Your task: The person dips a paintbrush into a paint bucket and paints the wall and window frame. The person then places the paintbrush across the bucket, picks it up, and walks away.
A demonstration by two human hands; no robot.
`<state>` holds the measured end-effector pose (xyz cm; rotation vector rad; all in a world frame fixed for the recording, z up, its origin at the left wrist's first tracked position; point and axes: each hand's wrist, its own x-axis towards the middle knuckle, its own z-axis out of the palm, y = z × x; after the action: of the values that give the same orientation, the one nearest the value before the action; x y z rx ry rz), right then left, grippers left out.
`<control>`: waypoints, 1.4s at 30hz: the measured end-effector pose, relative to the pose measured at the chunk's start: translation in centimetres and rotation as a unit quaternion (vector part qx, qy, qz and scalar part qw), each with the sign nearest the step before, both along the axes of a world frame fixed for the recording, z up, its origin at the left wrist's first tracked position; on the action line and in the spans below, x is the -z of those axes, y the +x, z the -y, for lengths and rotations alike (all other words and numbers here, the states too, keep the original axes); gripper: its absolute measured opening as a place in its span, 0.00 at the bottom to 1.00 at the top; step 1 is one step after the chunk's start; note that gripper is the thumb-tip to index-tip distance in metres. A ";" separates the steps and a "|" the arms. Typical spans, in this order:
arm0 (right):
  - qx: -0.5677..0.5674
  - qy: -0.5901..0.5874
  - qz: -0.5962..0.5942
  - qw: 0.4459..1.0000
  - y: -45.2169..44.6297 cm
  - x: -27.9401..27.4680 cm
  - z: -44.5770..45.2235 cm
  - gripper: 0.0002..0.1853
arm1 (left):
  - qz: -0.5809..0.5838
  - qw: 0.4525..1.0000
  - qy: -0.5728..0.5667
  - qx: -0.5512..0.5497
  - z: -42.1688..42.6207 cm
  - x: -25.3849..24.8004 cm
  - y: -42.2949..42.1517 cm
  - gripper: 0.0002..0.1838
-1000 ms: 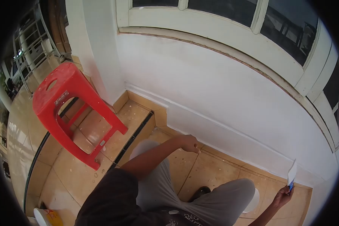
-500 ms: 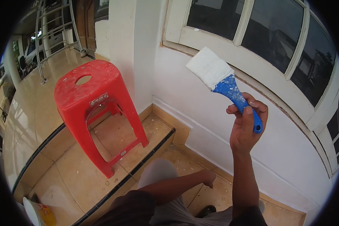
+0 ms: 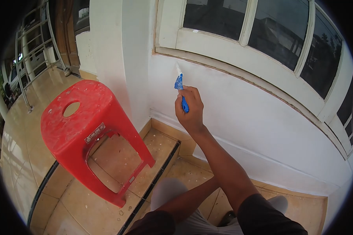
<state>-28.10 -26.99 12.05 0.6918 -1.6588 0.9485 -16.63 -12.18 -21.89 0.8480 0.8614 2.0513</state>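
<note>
My right hand [image 3: 190, 107] is closed around the blue handle of a paintbrush [image 3: 179, 82]. The brush points upward, seen nearly edge-on, with its white bristles at the white wall [image 3: 231, 105] just below the window frame's ledge. Whether the bristles touch the wall is hard to tell. My left forearm [image 3: 188, 201] lies low across my lap and passes behind my right forearm, which hides my left hand and its fingers.
A red plastic stool [image 3: 82, 117] stands on the tiled step [image 3: 78, 211] at left, near a wall corner. A dark-edged step [image 3: 153, 184] runs beside my legs. Behind are a metal ladder [image 3: 25, 62] and a wooden door [image 3: 66, 35]. A paned window [image 3: 278, 35] spans the upper right.
My right hand has carried the brush from low at the right, up past my view, then left to the upper wall, turning it edge-on. My left hand has become hidden behind my right arm.
</note>
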 end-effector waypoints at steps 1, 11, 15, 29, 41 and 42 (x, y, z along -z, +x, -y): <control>0.007 0.003 -0.005 1.000 -0.4 -0.2 -0.1 0.08 | -0.001 0.999 -0.029 -0.013 -1.0 -0.2 0.4 0.17; 0.168 0.010 -0.037 0.985 4.6 -0.7 -7.4 0.09 | -0.499 0.831 -0.244 -0.017 3.0 -9.7 1.4 0.28; 0.252 0.028 -0.053 0.966 8.5 -0.2 -10.7 0.08 | -0.550 0.708 -0.435 0.086 4.5 -12.9 2.6 0.30; 0.089 0.078 0.044 0.992 -0.9 0.2 -0.5 0.08 | -0.078 0.995 -0.038 0.040 5.9 -6.7 2.7 0.16; 0.216 -0.005 -0.039 0.976 6.6 -0.6 -10.4 0.09 | -0.529 0.745 -0.396 0.094 1.0 -0.1 1.7 0.33; 0.260 -0.012 -0.052 0.964 7.7 -0.7 -11.7 0.09 | -0.548 0.705 -0.435 0.114 1.2 -0.4 1.7 0.33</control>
<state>-20.36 -15.34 12.79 0.2555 -1.6177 0.5433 -14.89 -13.36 -21.50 1.4477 1.9793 0.5119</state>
